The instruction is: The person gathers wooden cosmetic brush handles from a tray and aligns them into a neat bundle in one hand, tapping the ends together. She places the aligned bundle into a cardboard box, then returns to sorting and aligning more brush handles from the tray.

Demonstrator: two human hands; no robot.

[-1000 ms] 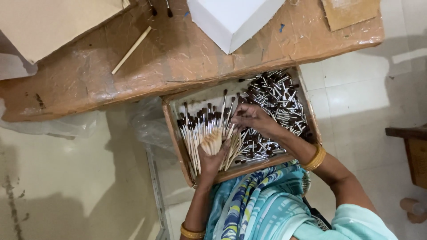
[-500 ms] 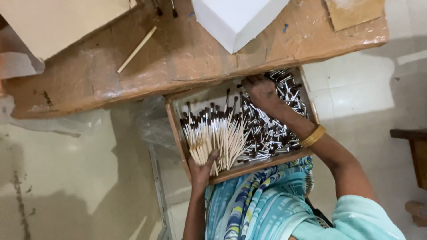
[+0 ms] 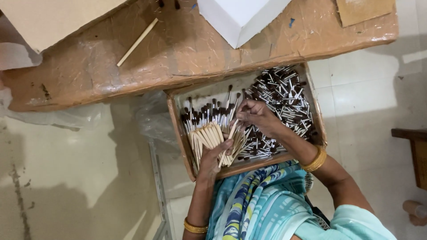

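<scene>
A shallow cardboard tray (image 3: 174,129) rests on my lap under the table edge. Its right half holds a heap of small brush heads with silver ferrules and dark tips (image 3: 284,100). On its left side lies a fan of pale wooden-handled brushes (image 3: 207,129). My left hand (image 3: 214,160) grips the lower ends of that bundle. My right hand (image 3: 255,116) is pinched on one brush at the bundle's right edge, its fingers closed around the stick.
A brown tape-covered table (image 3: 178,53) spans the top, bearing a loose wooden stick (image 3: 137,42), a white box (image 3: 240,18) and cardboard sheets (image 3: 49,15). Crumpled clear plastic (image 3: 151,120) hangs left of the tray. Tiled floor lies below, a wooden stool (image 3: 413,151) at right.
My right hand came back from the heap of brush heads to the bundle. My left hand shifted its hold lower on the handles.
</scene>
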